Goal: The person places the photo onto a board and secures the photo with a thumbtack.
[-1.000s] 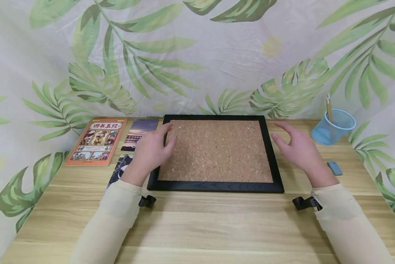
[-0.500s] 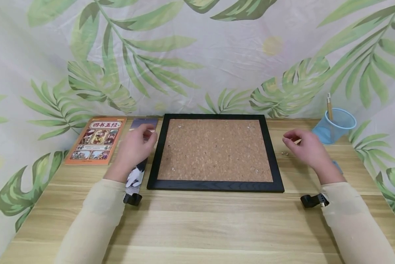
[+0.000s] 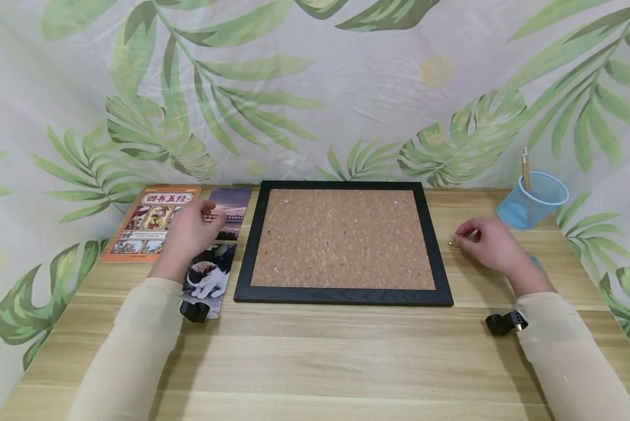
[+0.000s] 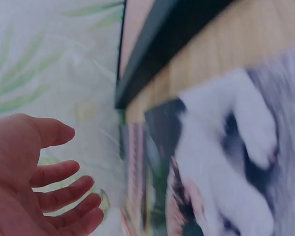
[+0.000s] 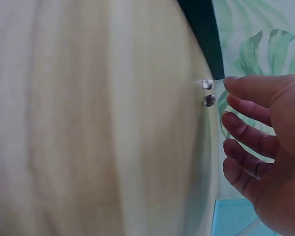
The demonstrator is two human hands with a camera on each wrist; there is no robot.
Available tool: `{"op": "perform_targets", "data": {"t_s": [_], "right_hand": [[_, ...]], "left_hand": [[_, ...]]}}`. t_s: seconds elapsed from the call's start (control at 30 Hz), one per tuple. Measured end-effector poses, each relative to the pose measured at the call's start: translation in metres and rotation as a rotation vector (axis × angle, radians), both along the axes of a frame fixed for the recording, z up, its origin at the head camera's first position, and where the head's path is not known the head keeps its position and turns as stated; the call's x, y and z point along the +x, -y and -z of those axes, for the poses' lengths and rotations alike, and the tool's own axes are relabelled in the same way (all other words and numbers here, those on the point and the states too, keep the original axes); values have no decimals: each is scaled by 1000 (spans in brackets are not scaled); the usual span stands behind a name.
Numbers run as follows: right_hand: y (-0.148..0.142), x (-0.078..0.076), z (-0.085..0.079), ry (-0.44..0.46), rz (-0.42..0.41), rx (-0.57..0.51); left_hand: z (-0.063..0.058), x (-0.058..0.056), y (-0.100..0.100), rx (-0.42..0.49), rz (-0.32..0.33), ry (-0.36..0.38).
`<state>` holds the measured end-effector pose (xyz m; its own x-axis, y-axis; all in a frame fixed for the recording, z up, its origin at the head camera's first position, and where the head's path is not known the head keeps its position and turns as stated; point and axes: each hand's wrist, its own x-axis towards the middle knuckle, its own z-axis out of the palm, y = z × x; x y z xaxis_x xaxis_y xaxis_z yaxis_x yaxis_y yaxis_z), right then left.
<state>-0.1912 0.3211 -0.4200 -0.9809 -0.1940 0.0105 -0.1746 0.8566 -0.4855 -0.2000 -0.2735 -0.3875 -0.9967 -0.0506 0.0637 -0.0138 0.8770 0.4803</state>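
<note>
In right wrist view, two small shiny metallic pieces [image 5: 207,83] plainly separate on pale wood-grain tabletop [image 5: 78,118], just beside thumb tip; in head view, tiny and partly masked by fingertips, right of black-framed brown cork board [image 3: 315,251]. Which way pointing: too small to tell. Left palm visible only in left wrist view, white cat paws enlarged at right of frame; whole layout of cards only in head view. Left hand [image 3: 190,231] at left of head view, fingers apart, loosely bent, nothing held, near glossy purple sunset card [image 3: 237,204] and black-and-white cat card [image 3: 212,283]; contact impossible to tell. Right hand [image 3: 492,244] at right of frame, thumb and fingers loosely bent towards metallic pieces, nothing held. Cork board at centre, long axis left to right; cat card below sunset card, long axis roughly up and down the frame.
</note>
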Motion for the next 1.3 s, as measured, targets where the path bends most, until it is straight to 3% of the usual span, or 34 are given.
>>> {"op": "perform_targets", "data": {"t_s": [0.3,0.6,1.3], "right_hand": [[2,0,8,7,-38,26],[5,2,9,-8,-48,37],[5,3,9,-17,-33,43]], "left_hand": [[11,-10,19,-125,-51,153],[20,-19,28,-160,-21,252],[19,-22,27,-99,-43,301]]}}
